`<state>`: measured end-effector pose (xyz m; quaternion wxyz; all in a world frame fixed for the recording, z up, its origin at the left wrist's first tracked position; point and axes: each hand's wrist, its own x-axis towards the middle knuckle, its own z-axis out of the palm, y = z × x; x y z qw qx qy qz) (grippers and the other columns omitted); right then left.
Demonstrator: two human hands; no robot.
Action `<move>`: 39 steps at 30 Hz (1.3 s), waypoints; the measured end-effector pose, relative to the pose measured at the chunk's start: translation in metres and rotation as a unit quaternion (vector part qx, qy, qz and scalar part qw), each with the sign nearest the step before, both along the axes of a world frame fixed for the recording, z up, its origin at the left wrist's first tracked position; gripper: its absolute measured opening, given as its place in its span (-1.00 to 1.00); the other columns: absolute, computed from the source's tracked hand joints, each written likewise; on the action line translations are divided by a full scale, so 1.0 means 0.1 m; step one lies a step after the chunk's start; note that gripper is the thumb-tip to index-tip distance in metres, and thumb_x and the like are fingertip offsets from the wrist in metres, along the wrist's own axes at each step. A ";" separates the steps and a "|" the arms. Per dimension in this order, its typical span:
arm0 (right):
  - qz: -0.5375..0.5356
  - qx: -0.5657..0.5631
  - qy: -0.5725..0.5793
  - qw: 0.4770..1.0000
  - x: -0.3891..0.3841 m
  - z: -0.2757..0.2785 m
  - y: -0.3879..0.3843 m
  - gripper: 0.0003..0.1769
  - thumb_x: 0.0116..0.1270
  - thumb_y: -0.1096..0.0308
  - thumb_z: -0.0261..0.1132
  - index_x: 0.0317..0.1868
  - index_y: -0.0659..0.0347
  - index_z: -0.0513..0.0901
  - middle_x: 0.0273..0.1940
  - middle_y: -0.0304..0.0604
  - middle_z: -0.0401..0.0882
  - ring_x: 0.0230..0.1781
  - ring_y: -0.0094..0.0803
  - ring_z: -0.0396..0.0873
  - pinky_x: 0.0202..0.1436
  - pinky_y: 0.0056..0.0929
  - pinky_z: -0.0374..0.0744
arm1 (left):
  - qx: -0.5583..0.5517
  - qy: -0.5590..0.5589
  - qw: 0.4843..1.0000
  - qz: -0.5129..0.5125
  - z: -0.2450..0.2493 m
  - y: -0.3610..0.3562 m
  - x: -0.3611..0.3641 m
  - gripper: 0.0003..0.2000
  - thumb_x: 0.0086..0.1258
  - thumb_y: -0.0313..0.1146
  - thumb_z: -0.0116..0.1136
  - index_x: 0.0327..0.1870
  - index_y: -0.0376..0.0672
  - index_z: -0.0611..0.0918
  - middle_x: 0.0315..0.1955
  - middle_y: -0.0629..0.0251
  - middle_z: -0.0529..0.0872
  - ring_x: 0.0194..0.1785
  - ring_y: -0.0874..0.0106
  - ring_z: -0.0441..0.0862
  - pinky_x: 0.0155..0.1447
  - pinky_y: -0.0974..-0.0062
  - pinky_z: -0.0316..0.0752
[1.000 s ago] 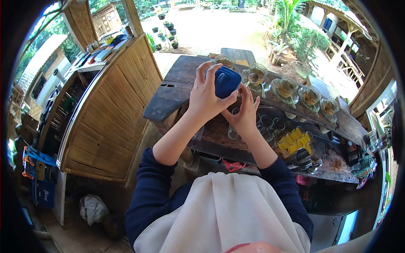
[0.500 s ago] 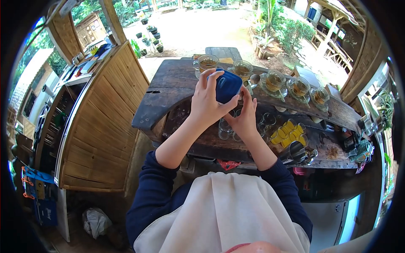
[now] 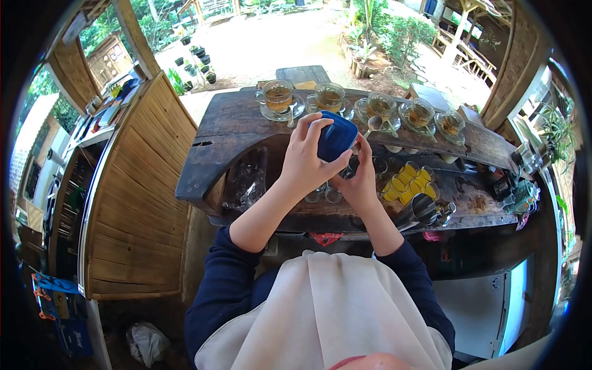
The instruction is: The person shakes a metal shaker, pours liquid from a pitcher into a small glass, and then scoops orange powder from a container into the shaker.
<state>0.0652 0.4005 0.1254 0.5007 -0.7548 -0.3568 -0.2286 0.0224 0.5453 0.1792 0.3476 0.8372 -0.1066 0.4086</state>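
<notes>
A small container with a blue lid (image 3: 337, 137) is held up over the bar counter, its lid facing me. My left hand (image 3: 305, 151) wraps its left side, fingers over the top edge and thumb along the lower edge. My right hand (image 3: 359, 179) is closed at its lower right side. A metal spoon (image 3: 374, 123) sticks out past the right fingers and appears to be held in that hand; its handle is mostly hidden. Just beyond stand glass cups of brown drink on saucers, among them a left cup (image 3: 278, 97) and a middle cup (image 3: 378, 106).
The dark wooden counter (image 3: 228, 117) curves around the work spot. On its lower shelf are several glasses with yellow contents (image 3: 409, 182), a metal shaker cup (image 3: 423, 208) and clear glasses (image 3: 333, 194). A bamboo-clad cabinet (image 3: 139, 203) stands at left.
My view has turned slightly, so the counter and cups sit further left in the picture. Both hands keep the container and spoon in nearly the same hold.
</notes>
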 end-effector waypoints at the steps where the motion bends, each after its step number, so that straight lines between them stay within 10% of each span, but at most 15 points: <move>1: -0.009 -0.005 0.006 1.000 -0.04 0.04 -0.03 0.09 -0.08 0.33 0.56 0.38 0.30 0.07 0.27 0.15 0.26 0.27 0.00 0.36 0.28 -0.20 0.40 | 0.000 0.001 1.000 -0.003 -0.01 -0.02 0.00 -0.41 0.06 -0.09 0.38 0.09 -0.14 0.46 0.09 0.04 0.43 0.10 0.01 0.49 0.08 0.14 0.49; 25: -0.069 0.036 0.059 0.995 -0.17 -0.34 -0.59 -0.01 -0.06 0.34 0.58 0.33 0.28 0.16 0.24 0.08 0.34 0.22 -0.14 0.44 0.20 -0.25 0.46 | -0.082 0.080 0.979 -0.167 -0.21 -0.36 0.18 -0.50 0.16 -0.24 0.33 0.08 -0.24 0.45 0.18 -0.22 0.47 0.15 0.16 0.56 0.16 0.34 0.44; 39: -0.088 0.024 0.062 0.994 -0.41 -0.37 -1.00 -0.04 -0.05 0.35 0.58 0.30 0.32 0.19 0.31 0.15 0.32 0.25 -0.12 0.43 0.27 -0.26 0.39 | -0.438 0.207 0.822 -0.298 -0.47 -0.44 0.39 -0.71 0.46 -0.31 -0.09 0.09 -0.27 0.40 -0.09 0.25 0.54 -0.04 0.59 0.49 0.10 0.59 0.36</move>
